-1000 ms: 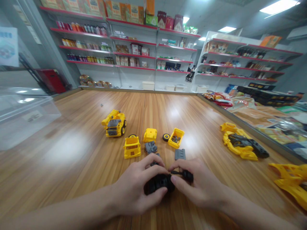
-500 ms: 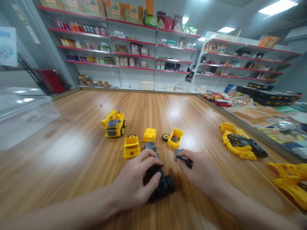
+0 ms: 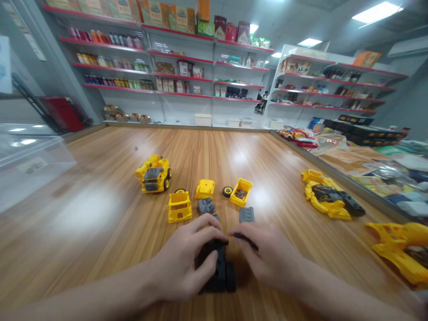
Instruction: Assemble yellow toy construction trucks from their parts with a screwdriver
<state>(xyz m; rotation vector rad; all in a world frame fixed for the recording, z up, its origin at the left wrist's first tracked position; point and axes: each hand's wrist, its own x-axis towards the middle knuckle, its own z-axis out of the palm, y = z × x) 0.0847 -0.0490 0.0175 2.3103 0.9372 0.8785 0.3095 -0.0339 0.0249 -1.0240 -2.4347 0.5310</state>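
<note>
My left hand (image 3: 187, 256) is closed around a black toy vehicle chassis (image 3: 220, 269) with a black wheel at its right side; the fingers hide much of it. In my right hand (image 3: 267, 249), closed just right of the chassis, is a small black screwdriver (image 3: 246, 240), pointing left towards the chassis. Beyond the hands lie a grey ridged plate (image 3: 246, 214), a dark grey toy part (image 3: 206, 205), a yellow cab frame (image 3: 179, 207) and a yellow block-like part (image 3: 205, 189). A yellow toy tray (image 3: 245, 186) holds small dark pieces, with a loose wheel (image 3: 228, 191) beside it.
A yellow toy truck (image 3: 154, 174) stands on the left of the wooden table (image 3: 100, 249). Yellow and black toy vehicles (image 3: 329, 196) lie at the right, one (image 3: 397, 249) near the edge. A clear plastic box (image 3: 33, 165) is at far left. Stocked shelves (image 3: 180, 80) stand behind.
My right hand has moved left and slightly down with the screwdriver, away from the grey plate and closer to the chassis. The chassis has turned a little and shifted down under my left hand.
</note>
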